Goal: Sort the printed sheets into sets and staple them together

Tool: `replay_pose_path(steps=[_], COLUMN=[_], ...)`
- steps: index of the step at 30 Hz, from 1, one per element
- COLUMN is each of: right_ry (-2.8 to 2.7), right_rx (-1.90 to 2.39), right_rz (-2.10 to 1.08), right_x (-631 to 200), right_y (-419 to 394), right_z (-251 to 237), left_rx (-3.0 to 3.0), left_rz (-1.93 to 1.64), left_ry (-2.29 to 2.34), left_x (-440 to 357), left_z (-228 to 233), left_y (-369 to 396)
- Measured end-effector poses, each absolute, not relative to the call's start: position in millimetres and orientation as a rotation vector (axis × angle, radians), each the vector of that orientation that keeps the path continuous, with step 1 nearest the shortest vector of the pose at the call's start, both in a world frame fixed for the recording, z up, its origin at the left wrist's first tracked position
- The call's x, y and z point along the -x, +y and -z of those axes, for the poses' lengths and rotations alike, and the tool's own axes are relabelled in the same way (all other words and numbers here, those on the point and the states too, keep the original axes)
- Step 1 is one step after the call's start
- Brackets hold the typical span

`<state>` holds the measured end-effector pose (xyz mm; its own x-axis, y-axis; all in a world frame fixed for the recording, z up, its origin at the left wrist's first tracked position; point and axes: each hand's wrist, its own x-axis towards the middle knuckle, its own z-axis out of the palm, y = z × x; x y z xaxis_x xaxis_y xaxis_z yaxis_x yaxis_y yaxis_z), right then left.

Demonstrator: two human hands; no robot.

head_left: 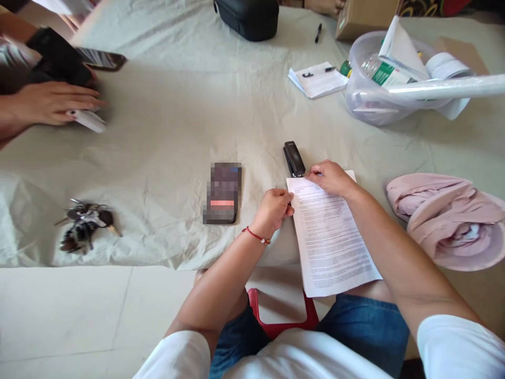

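A stack of printed paper sheets (331,242) lies at the table's near edge, its lower end jutting out over the lap. Closed fingers of my left hand (274,208) pinch the stack's left edge near its upper corner. My right hand (329,178) grips the top edge of the sheets, thumb and forefinger brought together near the upper left. Just beyond that edge a black stapler (294,158) rests on the cloth, close to my right fingertips. Whether those fingertips touch it I cannot tell.
A phone (223,193) and a bunch of keys (89,223) lie to the left. Rightward are a folded pink cloth hat (450,221) and a plastic basin (379,105) of odds and ends. Another person's hand (59,102) is at far left. A black case (248,18) stands at the back.
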<state>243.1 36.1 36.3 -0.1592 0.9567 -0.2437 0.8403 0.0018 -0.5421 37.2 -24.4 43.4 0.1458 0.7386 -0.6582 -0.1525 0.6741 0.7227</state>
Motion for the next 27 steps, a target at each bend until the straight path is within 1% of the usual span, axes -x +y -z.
replay_pose_path(steps=[7, 15, 18, 24, 27], right_ry=[-2.131, -2.08, -2.073, -2.078, -2.19], right_rx=[1.945, 1.969, 1.876, 1.584, 1.537], right_rz=[-0.818, -0.741, -0.61, -0.211, -0.119], right_x=[-246, -249, -248, -239, -229], right_y=[56, 55, 51, 19, -1], right_z=[-38, -32, -27, -28, -28], left_rx=[-0.61, -0.74, -0.758, -0.789, -0.789], left_rz=[-0.667, -0.637, -0.634, -0.596, -0.581], left_ry=[1.262, 1.31, 1.315, 1.355, 1.365], left_x=[-38, -41, -41, -42, -44], left_z=[-41, -37, -35, -31, -31], left_y=[-24, -27, -27, -27, -26])
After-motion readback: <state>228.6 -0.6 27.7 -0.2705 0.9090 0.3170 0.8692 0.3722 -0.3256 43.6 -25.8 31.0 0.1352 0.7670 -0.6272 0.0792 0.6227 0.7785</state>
